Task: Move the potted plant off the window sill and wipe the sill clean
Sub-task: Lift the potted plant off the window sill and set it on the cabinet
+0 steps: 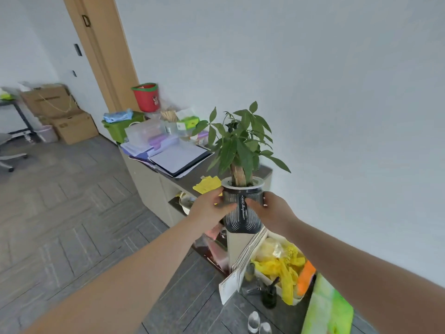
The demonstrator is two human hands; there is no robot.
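The potted plant (242, 214) is a small green-leaved tree in a dark ribbed pot with a white rim and a white label down its front. I hold it in the air in front of me with both hands. My left hand (209, 208) grips the pot's left side and my right hand (272, 212) grips its right side. The pot hangs upright above the near end of a low cabinet (154, 186). The window sill is not in view.
The cabinet top carries a yellow cloth (208, 184), a binder with papers (179, 160), clear boxes, a green bin and a red bucket (147, 97). Bags, bottles and papers lie on the floor at lower right. Cardboard boxes (60, 112) stand by the door.
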